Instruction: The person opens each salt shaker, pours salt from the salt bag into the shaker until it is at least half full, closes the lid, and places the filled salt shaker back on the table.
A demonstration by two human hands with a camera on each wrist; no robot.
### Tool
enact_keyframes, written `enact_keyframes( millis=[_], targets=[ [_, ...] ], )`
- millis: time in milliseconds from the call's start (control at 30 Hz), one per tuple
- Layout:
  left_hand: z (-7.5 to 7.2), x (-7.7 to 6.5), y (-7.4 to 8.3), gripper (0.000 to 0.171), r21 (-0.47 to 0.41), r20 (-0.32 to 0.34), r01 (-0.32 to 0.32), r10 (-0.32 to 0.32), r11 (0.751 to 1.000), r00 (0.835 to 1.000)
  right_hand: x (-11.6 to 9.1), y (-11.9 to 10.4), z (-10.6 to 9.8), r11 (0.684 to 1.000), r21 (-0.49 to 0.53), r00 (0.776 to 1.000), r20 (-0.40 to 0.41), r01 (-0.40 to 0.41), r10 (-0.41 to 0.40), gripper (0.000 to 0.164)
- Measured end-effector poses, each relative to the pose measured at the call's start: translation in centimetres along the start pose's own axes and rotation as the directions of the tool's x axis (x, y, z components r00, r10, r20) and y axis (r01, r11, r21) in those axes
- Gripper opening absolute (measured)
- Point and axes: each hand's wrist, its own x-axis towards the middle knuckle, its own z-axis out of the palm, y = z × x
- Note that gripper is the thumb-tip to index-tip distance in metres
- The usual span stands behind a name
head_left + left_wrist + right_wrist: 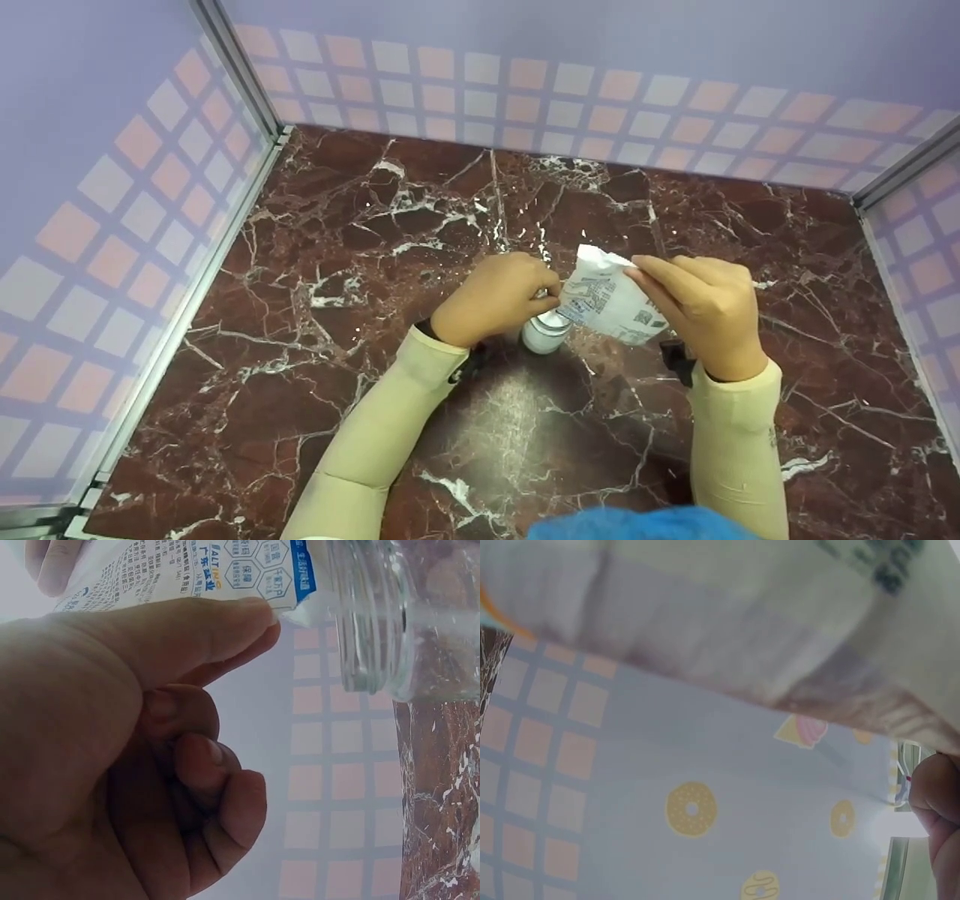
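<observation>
A white printed salt bag (616,304) hangs tilted over a glass jar (541,339), its lower corner at the jar's mouth. White salt (304,613) shows at that corner in the left wrist view, beside the jar's threaded neck (364,622). With thumb and forefinger, my left hand (499,298) pinches the bag close to this corner; its other fingers are curled. My right hand (709,311) grips the bag's raised end between thumb and fingers. The bag's underside (705,630) fills the top of the right wrist view.
White grains (541,244) lie scattered on the dark red marbled tabletop (300,405) beyond the jar. Lilac panels with pink and white squares (517,97) enclose the back and sides. Something blue (645,525) shows at the near edge.
</observation>
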Motion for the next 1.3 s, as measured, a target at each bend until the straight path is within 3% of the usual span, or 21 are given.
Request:
enact_keyframes(
  millis=[1000, 1300],
  targets=[
    [0.13, -0.02, -0.07, 0.013, -0.028, 0.017, 0.012, -0.011, 1.000, 1.000, -0.18, 0.05, 0.01, 1.000, -0.004, 1.000, 0.014, 0.005, -0.005, 0.032],
    [0.12, -0.08, -0.21, 0.012, -0.014, -0.008, 0.001, -0.001, 1.000, 1.000, 0.04, 0.33, 0.15, 1.000, 0.013, 1.000, 0.028, -0.004, 0.004, 0.032]
  ],
)
